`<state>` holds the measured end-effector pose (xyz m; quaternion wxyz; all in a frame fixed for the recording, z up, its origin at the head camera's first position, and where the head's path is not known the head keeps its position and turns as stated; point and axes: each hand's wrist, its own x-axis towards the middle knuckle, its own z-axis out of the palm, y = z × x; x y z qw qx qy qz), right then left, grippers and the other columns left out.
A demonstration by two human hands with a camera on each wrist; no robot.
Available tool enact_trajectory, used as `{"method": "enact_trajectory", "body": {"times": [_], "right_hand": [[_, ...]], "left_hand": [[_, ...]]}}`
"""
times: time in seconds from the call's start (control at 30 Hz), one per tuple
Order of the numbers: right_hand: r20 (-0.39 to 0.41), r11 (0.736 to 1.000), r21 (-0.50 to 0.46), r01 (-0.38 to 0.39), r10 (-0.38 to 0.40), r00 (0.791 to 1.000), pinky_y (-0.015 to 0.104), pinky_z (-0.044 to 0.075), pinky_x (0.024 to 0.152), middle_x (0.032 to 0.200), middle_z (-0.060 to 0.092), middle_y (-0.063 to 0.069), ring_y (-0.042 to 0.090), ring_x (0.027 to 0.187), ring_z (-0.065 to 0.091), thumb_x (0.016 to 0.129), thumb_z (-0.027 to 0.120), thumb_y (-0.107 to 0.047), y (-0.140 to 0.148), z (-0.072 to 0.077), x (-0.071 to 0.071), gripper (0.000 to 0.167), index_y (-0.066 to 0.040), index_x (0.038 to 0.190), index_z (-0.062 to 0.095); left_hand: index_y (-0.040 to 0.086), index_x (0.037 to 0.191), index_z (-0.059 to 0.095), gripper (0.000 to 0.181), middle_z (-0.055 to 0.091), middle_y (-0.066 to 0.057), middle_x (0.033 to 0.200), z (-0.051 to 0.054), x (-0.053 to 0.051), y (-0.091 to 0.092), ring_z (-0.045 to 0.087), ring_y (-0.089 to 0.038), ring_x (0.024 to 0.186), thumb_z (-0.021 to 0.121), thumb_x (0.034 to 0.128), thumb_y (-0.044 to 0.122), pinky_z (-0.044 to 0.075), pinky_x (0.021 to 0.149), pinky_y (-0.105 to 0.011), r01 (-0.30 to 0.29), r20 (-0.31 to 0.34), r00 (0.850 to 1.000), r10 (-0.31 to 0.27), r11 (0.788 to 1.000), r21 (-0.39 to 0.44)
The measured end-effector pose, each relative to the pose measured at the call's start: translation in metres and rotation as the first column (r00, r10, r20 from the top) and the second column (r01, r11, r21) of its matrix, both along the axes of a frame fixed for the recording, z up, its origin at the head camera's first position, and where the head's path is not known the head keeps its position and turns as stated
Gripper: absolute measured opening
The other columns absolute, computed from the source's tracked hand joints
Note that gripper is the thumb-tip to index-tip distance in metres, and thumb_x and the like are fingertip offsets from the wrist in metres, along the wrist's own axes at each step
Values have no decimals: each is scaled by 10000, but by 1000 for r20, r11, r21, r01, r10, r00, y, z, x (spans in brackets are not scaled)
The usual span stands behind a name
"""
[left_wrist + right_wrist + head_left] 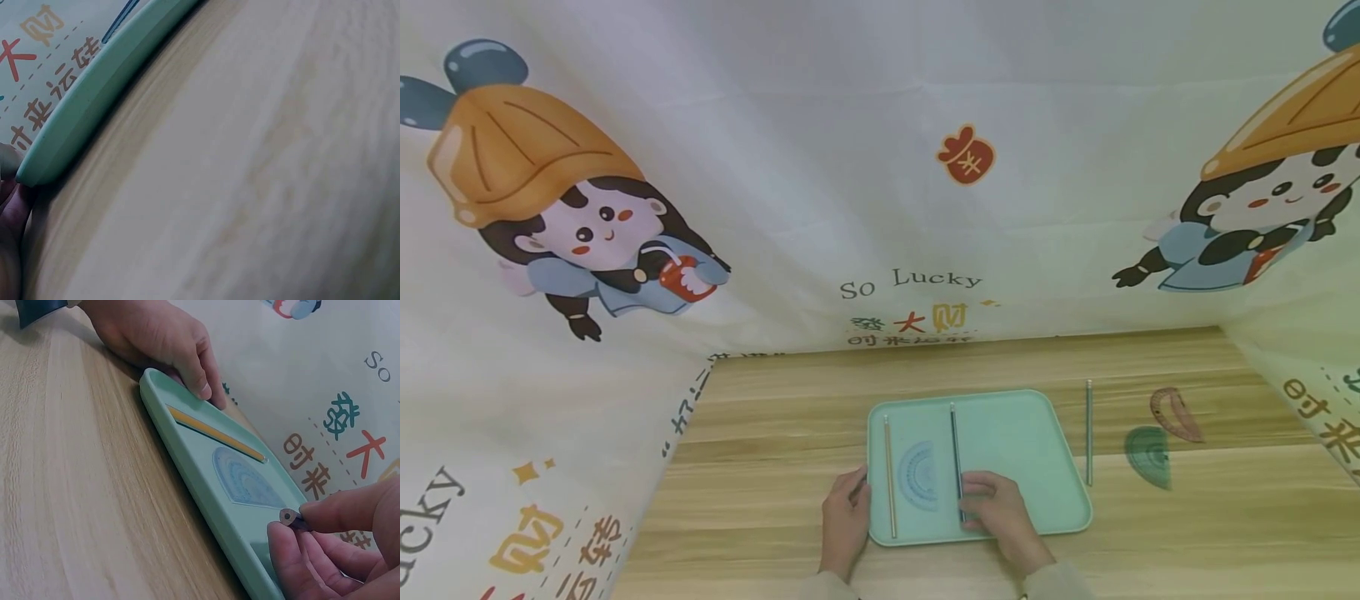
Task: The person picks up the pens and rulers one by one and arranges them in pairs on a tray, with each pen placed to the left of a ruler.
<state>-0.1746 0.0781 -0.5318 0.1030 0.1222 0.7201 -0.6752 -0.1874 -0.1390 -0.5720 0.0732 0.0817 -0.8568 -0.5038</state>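
A mint-green tray (pixel 1007 458) lies on the wooden table. My left hand (pixel 846 517) grips the tray's left edge; in the left wrist view only a bit of that hand (pixel 9 237) shows at the rim (pixel 94 103). Between thumb and fingers, my right hand (pixel 1000 512) pinches a dark pencil (pixel 956 442) near its lower end, over the middle of the tray. The right wrist view shows the pencil's end (pixel 289 517) at the fingertips. On the tray's left side lie a yellow pencil (pixel 890 475) and, right of it, a clear blue protractor (pixel 919 477).
Right of the tray, a grey-green pencil (pixel 1089 433) lies on the wooden table (pixel 760 433). Beyond it are a green protractor (pixel 1148 457) and a reddish protractor (pixel 1177 415). Printed cloth (pixel 820 167) hangs at the back and both sides.
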Motion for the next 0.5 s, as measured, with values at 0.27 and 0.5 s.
{"method": "enact_trajectory", "body": {"times": [0.27,0.5], "right_hand": [[16,1000,-3,-2,2,1000,330,650,656,1098,606,254,146,766,629,780,624,71,-2,1,-1,437,131,1203,531],[18,1000,12,-13,13,1000,329,652,666,1072,615,247,144,766,640,783,631,68,-5,2,-2,427,137,1193,531]], "left_hand": [[10,1260,576,327,617,-118,1203,0,0,0,595,-277,1166,541,937,46,548,988,-284,3,-15,1000,-3,1000,3],[8,1254,581,322,621,-120,1197,0,0,0,598,-277,1160,546,937,52,549,987,-287,-4,-14,1000,4,1000,-4]]}}
